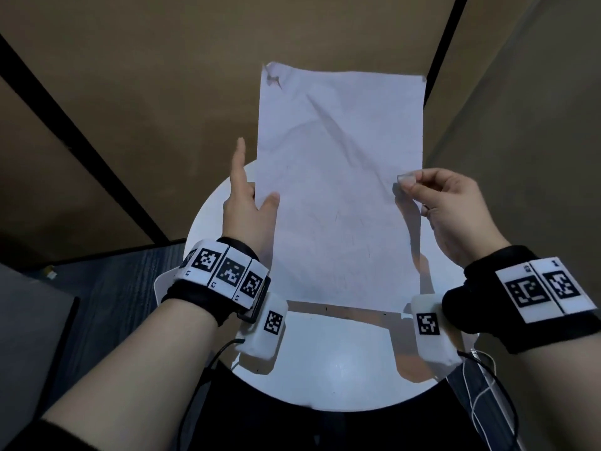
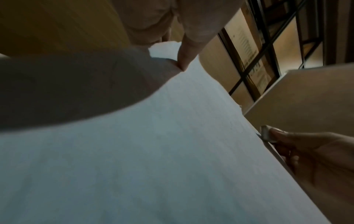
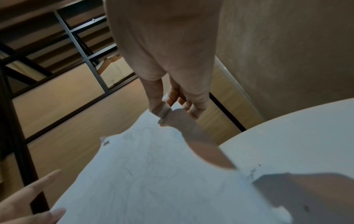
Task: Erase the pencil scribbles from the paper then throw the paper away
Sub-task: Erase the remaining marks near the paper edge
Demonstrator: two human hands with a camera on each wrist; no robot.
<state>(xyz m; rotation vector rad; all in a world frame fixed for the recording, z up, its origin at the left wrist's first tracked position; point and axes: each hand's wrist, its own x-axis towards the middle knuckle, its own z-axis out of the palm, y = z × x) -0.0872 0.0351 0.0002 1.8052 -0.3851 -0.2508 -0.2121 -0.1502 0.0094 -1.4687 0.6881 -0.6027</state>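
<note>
Round white table below the hands, near edge toward the person. Brown floor panels w/ black dividing strips beyond it; dark metal shelving frame visible in wrist views. Grey smudges / eraser crumbs on tabletop just beside the sheet's right edge. Black wrist straps w/ coded marker tiles on both forearms, cables trailing down. Nothing lies btwn camera and the sheet except the hands themselves.

Paper: creased white sheet, held up off the table, tilted away from the person, far end over the floor. Faint pencil lines remain over its mid and lower part; dark smudge at far-left corner.

Left hand: pinches sheet's left edge, thumb on top face, other fingers behind; index finger straight, pointing away, not on the paper.

Right hand: fingers curled, thumb + index clamped on a small pale eraser at the sheet's right edge. Eraser touches or just overlaps that edge; whether this hand also grips the paper — cannot tell.
</note>
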